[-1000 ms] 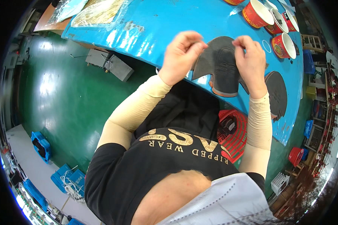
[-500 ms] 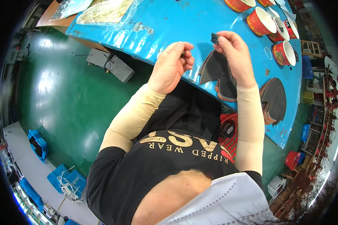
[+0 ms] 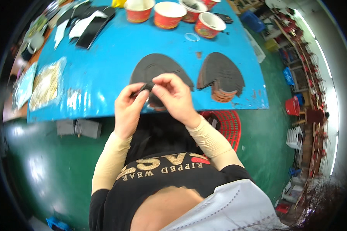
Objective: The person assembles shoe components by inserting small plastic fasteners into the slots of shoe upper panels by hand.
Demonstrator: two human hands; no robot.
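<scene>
Close together at the table's near edge, my left hand point(image 3: 129, 109) and my right hand point(image 3: 176, 98) both pinch a small black piece point(image 3: 147, 86) between thumb and fingers. The piece is mostly covered by my fingertips, and its exact kind cannot be made out. Beneath and beyond my hands lies a stack of dark, rounded flat cut pieces point(image 3: 152, 65), partly hidden by them. To its right sits a second stack of similar pieces point(image 3: 221, 71), notched at the near side, with brown layered edges.
On the blue table point(image 3: 92, 73), several red-and-white paper tubs point(image 3: 168, 17) stand at the far side, near a thin white ring point(image 3: 192, 37). Black and white strips point(image 3: 90, 32) lie far left, a plastic bag point(image 3: 46, 86) nearer. Below the edge is a red basket point(image 3: 235, 129).
My hands have come together from apart, with the small black piece from my right hand now between them. The view has turned, so the stacks and tubs appear further left.
</scene>
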